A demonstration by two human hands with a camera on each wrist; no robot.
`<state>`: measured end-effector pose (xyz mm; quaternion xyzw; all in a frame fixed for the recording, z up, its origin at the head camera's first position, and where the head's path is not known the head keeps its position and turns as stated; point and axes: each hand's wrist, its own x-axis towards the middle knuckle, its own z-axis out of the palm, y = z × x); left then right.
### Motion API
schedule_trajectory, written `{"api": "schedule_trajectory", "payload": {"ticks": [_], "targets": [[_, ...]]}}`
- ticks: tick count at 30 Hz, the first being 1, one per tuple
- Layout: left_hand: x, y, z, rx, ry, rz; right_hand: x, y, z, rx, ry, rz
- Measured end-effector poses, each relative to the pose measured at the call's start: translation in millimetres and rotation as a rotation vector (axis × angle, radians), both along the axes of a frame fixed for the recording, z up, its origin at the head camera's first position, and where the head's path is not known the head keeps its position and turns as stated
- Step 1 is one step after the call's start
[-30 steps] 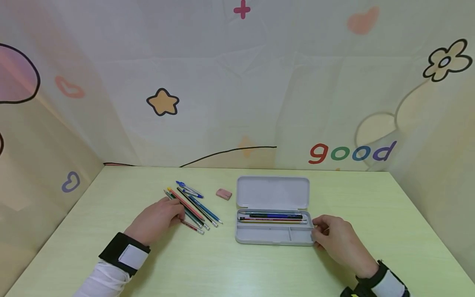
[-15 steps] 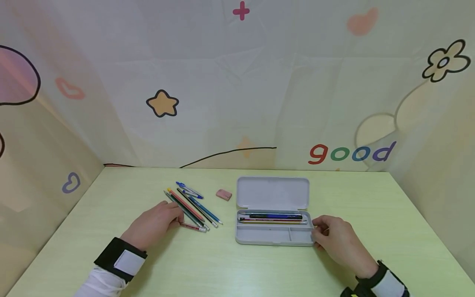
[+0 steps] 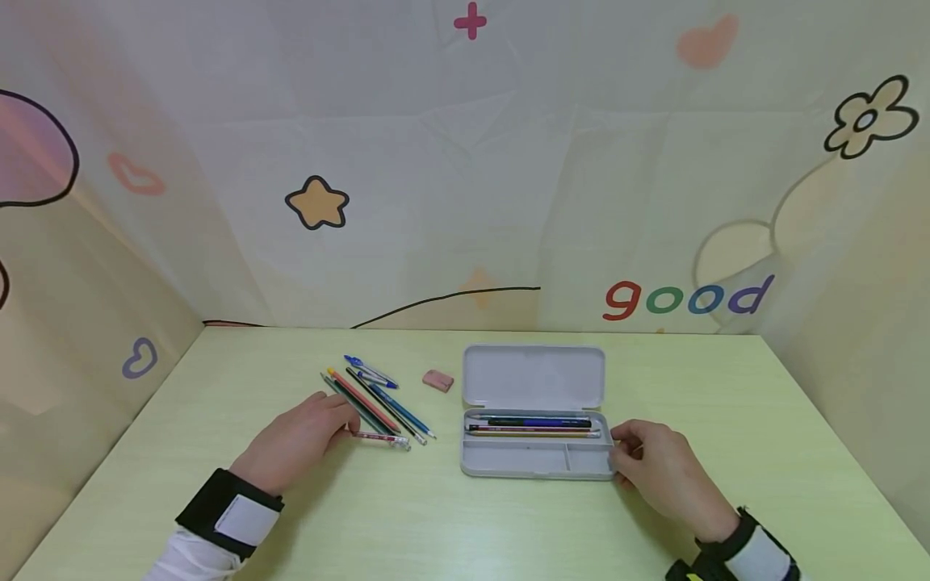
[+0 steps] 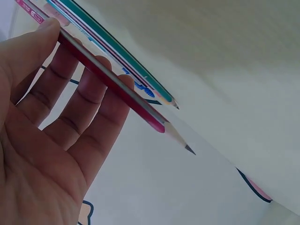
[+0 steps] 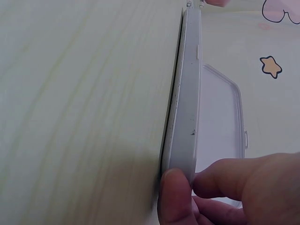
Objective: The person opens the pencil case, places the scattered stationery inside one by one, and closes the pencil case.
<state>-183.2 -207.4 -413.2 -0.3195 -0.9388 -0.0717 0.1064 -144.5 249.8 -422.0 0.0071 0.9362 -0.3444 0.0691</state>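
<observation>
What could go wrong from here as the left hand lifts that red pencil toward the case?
The left hand holds the red pencil only at the fingers, so it may slip. It lies against the other pencils, which a careless lift could scatter. The right hand grips just one corner of the case, so a knock might swing it round.

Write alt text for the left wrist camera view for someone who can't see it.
A left hand holds a red pencil across its fingertips, the sharpened point aimed lower right. Beyond it, more pencils lie side by side on the pale green table.
</observation>
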Motion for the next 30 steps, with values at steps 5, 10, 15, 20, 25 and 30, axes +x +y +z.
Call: {"api": "schedule_trajectory", "payload": {"ticks": [5, 10, 15, 20, 25, 30], "targets": [[1.9, 5.5, 6.0, -0.007, 0.018, -0.002, -0.3, -0.2, 0.0, -0.001, -0.004, -0.005], [1.9, 13.3, 11.2, 0.004, 0.038, -0.014, -1.4, -0.1, -0.1, -0.002, -0.007, -0.006], [2.6, 22.7, 16.8, -0.004, 0.06, -0.031, -0.7, 0.2, 0.1, 0.0, 0.0, 0.0], [4.0, 32.8, 22.4, 0.008, 0.067, -0.033, -0.8, 0.0, 0.3, -0.003, -0.003, -0.002], [4.3, 41.2, 25.4, 0.015, 0.097, -0.061, -0.7, 0.2, -0.6, -0.009, -0.003, -0.004], [3.3, 51.0, 26.7, 0.016, 0.095, -0.067, -0.6, 0.6, -0.6, -0.007, 0.003, 0.002]]}}
